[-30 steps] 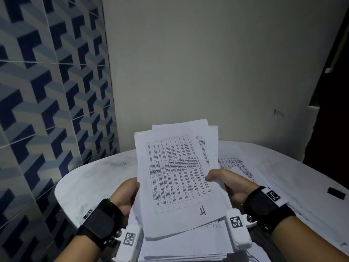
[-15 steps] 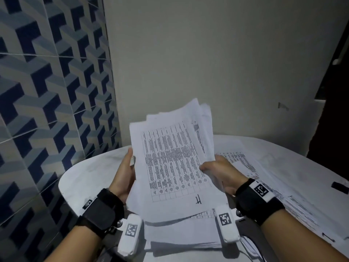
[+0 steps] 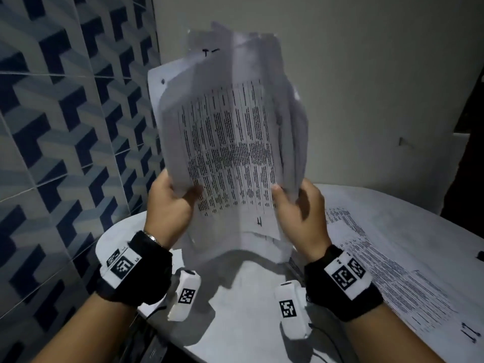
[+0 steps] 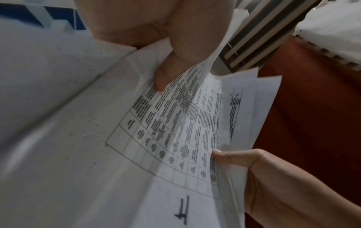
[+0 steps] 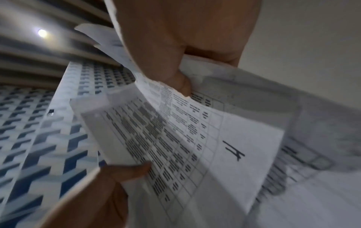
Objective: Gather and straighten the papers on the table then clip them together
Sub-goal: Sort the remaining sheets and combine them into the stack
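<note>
Overhead, head view: left hand [image 3: 167,203] and right hand [image 3: 298,208] pinching paper stack [image 3: 230,142] upright over table [image 3: 262,310].
Wrist views: thumbs pressed onto printed sheet.

A blue tiled wall [image 3: 65,142] is standing at the left, a plain grey wall [image 3: 366,74] is rising at the far side, and a dark doorway [image 3: 471,153] is showing at the right edge.
</note>
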